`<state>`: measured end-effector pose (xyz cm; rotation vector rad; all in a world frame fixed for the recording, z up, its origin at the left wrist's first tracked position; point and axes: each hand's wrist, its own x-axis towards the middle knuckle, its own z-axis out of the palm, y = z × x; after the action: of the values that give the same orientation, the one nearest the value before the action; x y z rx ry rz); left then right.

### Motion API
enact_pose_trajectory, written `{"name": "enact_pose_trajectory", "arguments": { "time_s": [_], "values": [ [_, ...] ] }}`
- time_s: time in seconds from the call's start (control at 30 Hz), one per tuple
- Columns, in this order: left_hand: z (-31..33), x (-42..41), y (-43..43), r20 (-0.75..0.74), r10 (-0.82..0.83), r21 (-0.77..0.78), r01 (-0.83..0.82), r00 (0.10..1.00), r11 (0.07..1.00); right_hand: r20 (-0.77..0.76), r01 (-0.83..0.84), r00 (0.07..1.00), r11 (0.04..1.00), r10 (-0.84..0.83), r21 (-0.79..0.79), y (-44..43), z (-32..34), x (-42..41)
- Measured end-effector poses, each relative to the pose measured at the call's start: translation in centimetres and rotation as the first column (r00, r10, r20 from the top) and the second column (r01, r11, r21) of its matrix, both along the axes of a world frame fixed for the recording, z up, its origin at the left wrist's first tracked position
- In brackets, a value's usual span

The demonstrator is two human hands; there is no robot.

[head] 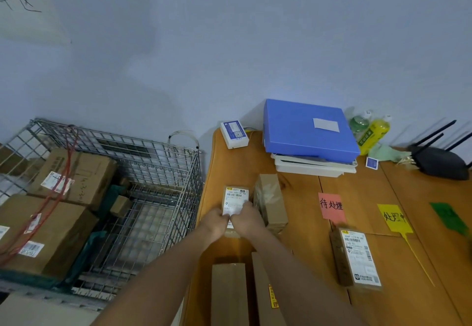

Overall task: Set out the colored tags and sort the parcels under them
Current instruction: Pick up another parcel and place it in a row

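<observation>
On wooden table (pixel 301 223), hands (pixel 231 221) gripping labelled parcel (pixel 235 198), pink tag (pixel 331 206) "待处理"

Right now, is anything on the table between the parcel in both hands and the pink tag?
Yes. A taped brown box stands just right of the held parcel, between it and the pink tag.

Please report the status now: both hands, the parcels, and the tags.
Left hand and right hand both gripping small labelled parcel at table's left edge. Pink tag, yellow tag, green tag laid out. One parcel below pink. Nothing blocking.
</observation>
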<state>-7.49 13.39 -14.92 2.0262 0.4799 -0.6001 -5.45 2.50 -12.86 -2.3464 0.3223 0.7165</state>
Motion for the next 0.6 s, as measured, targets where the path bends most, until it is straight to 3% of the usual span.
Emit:
{"name": "enact_pose_trajectory", "arguments": {
  "time_s": [0.13,0.27,0.43,0.6],
  "values": [
    [0.2,-0.8,1.9,0.034,0.121,0.016,-0.121,0.992,0.992,0.011,0.022,1.000,0.992,-0.023,0.124,0.5,1.6,-0.7],
    [1.7,-1.6,4.1,0.108,0.259,-0.089,-0.250,0.960,0.964,0.071,0.000,0.997,0.962,-0.020,0.274,0.8,4.0,-1.5],
    [8.7,-3.4,4.1,0.273,0.391,-0.173,-0.355,0.879,0.919,0.197,-0.039,0.979,0.898,-0.053,0.438,-0.5,9.7,-2.2],
    [16.6,-4.8,2.3,0.415,0.436,-0.261,-0.355,0.799,0.898,0.406,-0.160,0.911,0.853,-0.065,0.497,-1.9,17.0,-2.8]
  ]
}}
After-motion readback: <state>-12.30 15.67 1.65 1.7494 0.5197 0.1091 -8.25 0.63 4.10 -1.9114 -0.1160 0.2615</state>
